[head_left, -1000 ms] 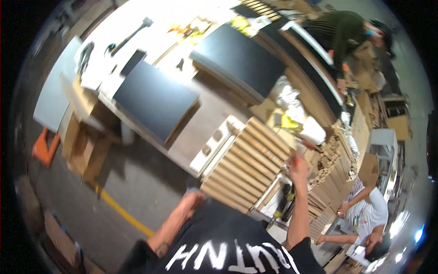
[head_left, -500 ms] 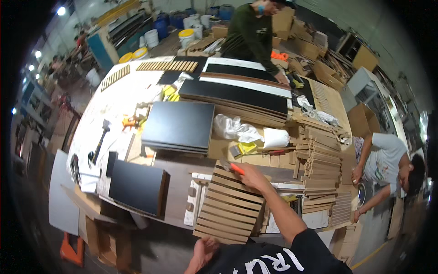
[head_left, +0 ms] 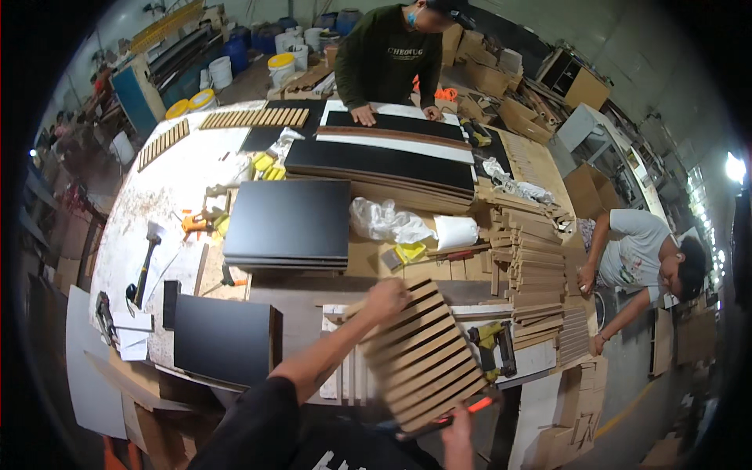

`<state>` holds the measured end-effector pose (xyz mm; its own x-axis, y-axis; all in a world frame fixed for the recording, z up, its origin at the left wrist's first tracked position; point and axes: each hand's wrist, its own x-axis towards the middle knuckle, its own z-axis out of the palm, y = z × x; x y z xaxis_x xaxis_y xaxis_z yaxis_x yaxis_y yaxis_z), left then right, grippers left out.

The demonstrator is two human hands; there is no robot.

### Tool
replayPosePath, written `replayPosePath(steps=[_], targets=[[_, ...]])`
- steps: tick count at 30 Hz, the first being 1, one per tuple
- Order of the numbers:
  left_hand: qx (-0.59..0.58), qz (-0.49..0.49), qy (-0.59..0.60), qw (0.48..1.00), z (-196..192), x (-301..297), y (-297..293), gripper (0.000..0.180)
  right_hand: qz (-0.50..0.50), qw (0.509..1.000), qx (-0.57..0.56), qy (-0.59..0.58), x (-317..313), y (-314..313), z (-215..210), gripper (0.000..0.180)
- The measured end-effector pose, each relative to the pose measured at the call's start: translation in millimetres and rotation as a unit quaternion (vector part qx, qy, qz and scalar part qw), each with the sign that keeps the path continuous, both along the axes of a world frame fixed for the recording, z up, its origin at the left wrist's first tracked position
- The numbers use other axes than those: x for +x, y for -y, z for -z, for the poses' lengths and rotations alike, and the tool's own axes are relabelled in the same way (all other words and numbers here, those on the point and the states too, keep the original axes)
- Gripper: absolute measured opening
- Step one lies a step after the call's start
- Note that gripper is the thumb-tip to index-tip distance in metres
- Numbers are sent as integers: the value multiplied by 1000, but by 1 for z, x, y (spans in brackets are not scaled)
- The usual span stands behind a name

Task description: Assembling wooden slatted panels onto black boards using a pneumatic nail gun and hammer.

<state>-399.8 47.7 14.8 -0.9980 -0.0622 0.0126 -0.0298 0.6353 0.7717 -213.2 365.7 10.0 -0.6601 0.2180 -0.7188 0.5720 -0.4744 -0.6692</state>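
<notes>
My left hand (head_left: 388,300) is closed on the upper left edge of a slatted wooden panel (head_left: 427,356), pale slats with dark gaps between them. The panel is held tilted over the near edge of the table. At its lower right corner is my right hand (head_left: 458,429), fingers wrapped round an orange-handled tool (head_left: 478,406); the tool's head is hidden. Just right of the panel lies a yellow-green nail gun (head_left: 492,348). Under and left of the panel, a white-edged wooden jig (head_left: 333,376) shows in part.
Stacked dark boards (head_left: 290,223) and a smaller dark stack (head_left: 223,337) stand to the left. Loose wooden strips (head_left: 536,266) pile up at right. A hammer (head_left: 146,262) lies far left. One co-worker (head_left: 384,63) leans over the far side; another (head_left: 634,251) is at right.
The slatted panel has been lifted and turned, shifting right. My left hand went from its near edge to its upper left edge; my right hand moved with the orange-handled tool from the far edge to the near corner.
</notes>
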Motion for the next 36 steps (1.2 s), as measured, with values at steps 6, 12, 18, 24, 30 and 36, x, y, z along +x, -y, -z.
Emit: replayPosePath(steps=[6,12,18,24,30,36], targets=[[-73,114,-10,991,52,-52,-45,25,50,991,-107,59,48,91,-29,24],[-98,108,-22,989,39,-34,-37,28,-212,972,38,-93,63,84,-7,27],[-152,77,-56,984,38,-12,-52,40,82,989,-101,69,49,32,-20,27],[-123,77,22,989,45,-30,-71,42,-101,970,142,-171,-45,19,-121,27],[-77,85,97,989,42,-51,-80,47,-321,798,395,-322,-219,-11,-123,17],[-74,-7,51,996,19,-37,-81,38,-649,589,395,-276,-365,29,-62,32]])
